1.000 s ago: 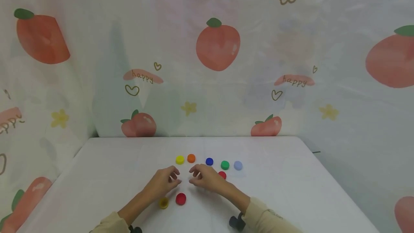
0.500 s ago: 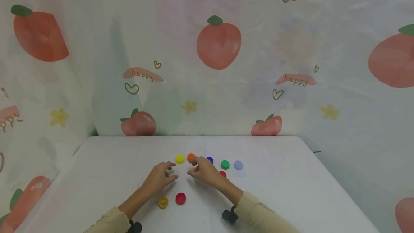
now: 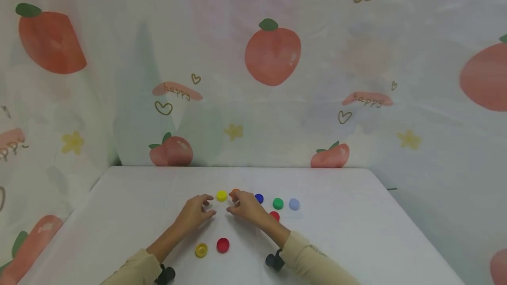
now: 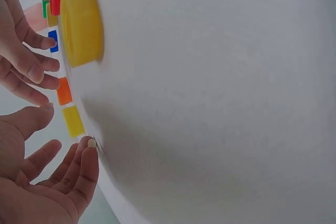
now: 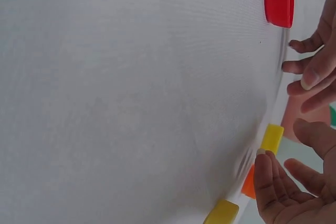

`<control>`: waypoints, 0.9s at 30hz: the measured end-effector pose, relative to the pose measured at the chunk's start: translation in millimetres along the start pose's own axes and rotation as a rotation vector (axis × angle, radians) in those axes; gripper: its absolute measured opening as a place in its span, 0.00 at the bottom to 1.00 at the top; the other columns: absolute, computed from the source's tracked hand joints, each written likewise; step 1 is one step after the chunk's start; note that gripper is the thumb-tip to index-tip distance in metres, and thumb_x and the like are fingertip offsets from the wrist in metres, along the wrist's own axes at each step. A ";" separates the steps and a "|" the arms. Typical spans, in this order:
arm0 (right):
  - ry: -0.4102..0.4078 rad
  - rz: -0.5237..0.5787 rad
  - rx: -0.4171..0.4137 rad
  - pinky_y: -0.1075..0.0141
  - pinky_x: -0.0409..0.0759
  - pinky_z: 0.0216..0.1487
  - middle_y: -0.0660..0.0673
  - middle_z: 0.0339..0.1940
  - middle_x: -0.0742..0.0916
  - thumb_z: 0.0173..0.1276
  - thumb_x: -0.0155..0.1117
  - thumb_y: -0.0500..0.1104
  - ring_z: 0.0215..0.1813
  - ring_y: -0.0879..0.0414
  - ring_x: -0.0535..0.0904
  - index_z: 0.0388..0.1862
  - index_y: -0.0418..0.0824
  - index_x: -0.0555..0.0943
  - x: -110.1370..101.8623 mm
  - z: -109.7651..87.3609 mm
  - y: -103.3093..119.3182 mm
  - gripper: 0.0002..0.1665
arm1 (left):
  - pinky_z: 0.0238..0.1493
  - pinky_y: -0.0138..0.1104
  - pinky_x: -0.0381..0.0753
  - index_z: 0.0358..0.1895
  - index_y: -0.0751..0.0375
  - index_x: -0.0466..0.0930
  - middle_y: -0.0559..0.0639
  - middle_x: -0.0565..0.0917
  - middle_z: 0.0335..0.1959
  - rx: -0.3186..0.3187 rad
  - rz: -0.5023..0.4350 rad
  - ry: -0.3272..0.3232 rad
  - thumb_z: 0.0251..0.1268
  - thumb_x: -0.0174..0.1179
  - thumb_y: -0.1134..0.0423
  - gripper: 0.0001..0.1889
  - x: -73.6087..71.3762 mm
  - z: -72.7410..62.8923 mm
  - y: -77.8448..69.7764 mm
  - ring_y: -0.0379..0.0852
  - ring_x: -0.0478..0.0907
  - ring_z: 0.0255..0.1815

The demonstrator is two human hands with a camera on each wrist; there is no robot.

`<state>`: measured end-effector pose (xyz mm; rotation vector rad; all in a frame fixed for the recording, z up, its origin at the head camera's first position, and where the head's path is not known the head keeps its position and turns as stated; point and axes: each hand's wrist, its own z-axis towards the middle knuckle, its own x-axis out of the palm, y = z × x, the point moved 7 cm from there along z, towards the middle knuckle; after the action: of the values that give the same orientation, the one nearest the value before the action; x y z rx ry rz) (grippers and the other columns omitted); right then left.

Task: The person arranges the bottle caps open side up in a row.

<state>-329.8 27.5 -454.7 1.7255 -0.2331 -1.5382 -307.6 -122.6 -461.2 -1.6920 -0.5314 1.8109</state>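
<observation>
Both hands hover over the white table, fingers loosely bent and thumbs apart, holding nothing. My left hand (image 3: 195,211) is left of a yellow bottle cap (image 3: 222,195). My right hand (image 3: 247,206) faces it, its fingers partly covering an orange cap (image 3: 235,192) in the head view. Nearer the front lie a hollow-side-up yellow cap (image 3: 201,250) and a red cap (image 3: 223,245). In the right wrist view, another yellow cap (image 5: 221,212) appears near the orange cap (image 5: 249,183); the right hand seems to hide it from the head view.
Right of the right hand lie a blue cap (image 3: 259,199), a green cap (image 3: 278,203), a light blue cap (image 3: 294,204) and a second red cap (image 3: 274,217). A fruit-patterned cloth (image 3: 273,113) hangs behind the table (image 3: 336,232). Dark wrist cameras (image 3: 275,261) sit on both arms.
The right hand has moved forward and slightly left, now partly over the orange cap. The left hand has drawn a little left and forward. The visible caps stay in place; the head view shifts slightly.
</observation>
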 end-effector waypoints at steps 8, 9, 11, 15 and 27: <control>-0.022 -0.001 0.009 0.68 0.79 0.40 0.45 0.36 0.80 0.61 0.68 0.40 0.37 0.55 0.75 0.56 0.34 0.75 1.5 8.4 0.5 0.25 | 0.37 0.36 0.78 0.51 0.64 0.78 0.52 0.79 0.35 0.015 -0.007 0.005 0.52 0.70 0.65 0.21 0.9 8.9 1.7 0.45 0.75 0.33; -0.030 -0.008 0.015 0.68 0.79 0.39 0.45 0.36 0.80 0.61 0.68 0.40 0.36 0.56 0.75 0.56 0.34 0.76 1.2 9.7 0.2 0.24 | 0.37 0.36 0.78 0.51 0.64 0.78 0.52 0.79 0.34 0.014 -0.002 0.006 0.52 0.70 0.65 0.21 1.7 10.3 2.2 0.45 0.75 0.33; -0.046 -0.020 0.022 0.68 0.79 0.39 0.46 0.34 0.80 0.61 0.68 0.40 0.35 0.56 0.74 0.55 0.34 0.76 0.6 11.8 -0.5 0.24 | 0.38 0.36 0.78 0.51 0.64 0.78 0.52 0.79 0.34 0.001 0.004 0.006 0.52 0.70 0.65 0.21 3.2 13.1 3.0 0.45 0.74 0.33; -0.061 -0.027 0.033 0.69 0.79 0.38 0.47 0.32 0.79 0.61 0.68 0.39 0.34 0.56 0.74 0.55 0.34 0.76 0.7 15.1 -3.2 0.23 | 0.38 0.35 0.79 0.51 0.63 0.78 0.51 0.79 0.34 -0.023 0.018 0.007 0.52 0.70 0.64 0.21 6.1 18.1 3.1 0.45 0.74 0.34; -0.076 -0.056 0.024 0.70 0.74 0.30 0.50 0.23 0.76 0.61 0.68 0.39 0.26 0.58 0.71 0.54 0.34 0.77 6.0 21.8 1.9 0.23 | 0.36 0.36 0.78 0.50 0.68 0.77 0.53 0.80 0.31 -0.024 -0.008 -0.009 0.53 0.69 0.67 0.20 5.5 27.6 -2.7 0.46 0.75 0.33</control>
<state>-347.2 13.1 -456.8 1.7068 -0.2450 -1.6494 -334.5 -114.0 -460.6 -1.6962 -0.5653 1.8145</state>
